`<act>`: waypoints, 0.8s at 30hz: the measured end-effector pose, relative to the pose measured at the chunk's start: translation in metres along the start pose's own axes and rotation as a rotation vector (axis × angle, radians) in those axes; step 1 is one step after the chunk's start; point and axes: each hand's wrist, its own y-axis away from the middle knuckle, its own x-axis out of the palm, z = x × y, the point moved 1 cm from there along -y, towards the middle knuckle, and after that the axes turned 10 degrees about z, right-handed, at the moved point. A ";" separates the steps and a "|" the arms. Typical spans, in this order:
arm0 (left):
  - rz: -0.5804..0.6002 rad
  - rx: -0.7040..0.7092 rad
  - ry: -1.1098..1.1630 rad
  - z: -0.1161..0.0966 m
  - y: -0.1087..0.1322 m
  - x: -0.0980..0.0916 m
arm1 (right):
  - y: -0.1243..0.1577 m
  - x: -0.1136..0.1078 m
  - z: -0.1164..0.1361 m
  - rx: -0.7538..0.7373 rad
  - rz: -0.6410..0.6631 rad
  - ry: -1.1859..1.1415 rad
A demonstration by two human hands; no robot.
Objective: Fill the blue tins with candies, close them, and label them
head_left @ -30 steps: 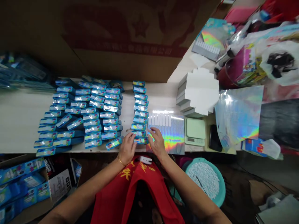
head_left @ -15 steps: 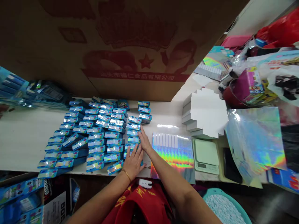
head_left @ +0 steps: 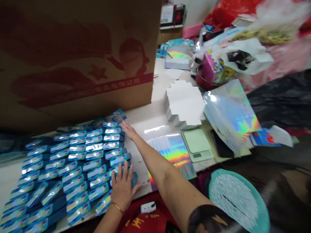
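Many small blue packs (head_left: 96, 147) with shiny labelled ends stand in packed columns on the white table. My left hand (head_left: 122, 186) rests flat on the near end of the right-hand column, its fingers spread; a bracelet circles the wrist. At the far end of that column, my right hand (head_left: 130, 130) has its fingertips closed at the edge of a tilted blue pack (head_left: 118, 116). Its thumb is hidden, and the pack is slightly blurred.
A large cardboard box (head_left: 80, 64) stands behind the packs. To the right lie a holographic sheet (head_left: 178, 149), a stack of white cut card (head_left: 186, 102), a pale green scale (head_left: 198, 142) and a dark phone (head_left: 221, 144). A teal basin (head_left: 263, 210) of small white pieces sits below.
The view has swung right. My right hand has moved from beside the right-hand column to its far end. My left hand has spread its fingers. The separate short row no longer stands apart.
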 end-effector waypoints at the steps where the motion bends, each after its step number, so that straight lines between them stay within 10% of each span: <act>1: -0.010 -0.003 0.004 -0.001 -0.002 -0.002 | 0.012 -0.016 -0.009 -0.004 0.020 0.053; 9: -0.169 0.147 0.083 -0.020 -0.051 -0.032 | 0.090 -0.181 -0.084 0.258 0.261 1.039; 15: -0.050 0.311 0.283 -0.048 -0.099 0.004 | 0.073 -0.197 -0.083 0.215 0.323 1.076; 19: 0.115 0.008 0.397 -0.061 -0.141 0.028 | 0.089 -0.205 -0.066 0.198 0.382 1.023; 24: -0.018 -0.224 0.624 -0.061 -0.143 0.000 | 0.112 -0.248 -0.014 0.210 0.452 0.893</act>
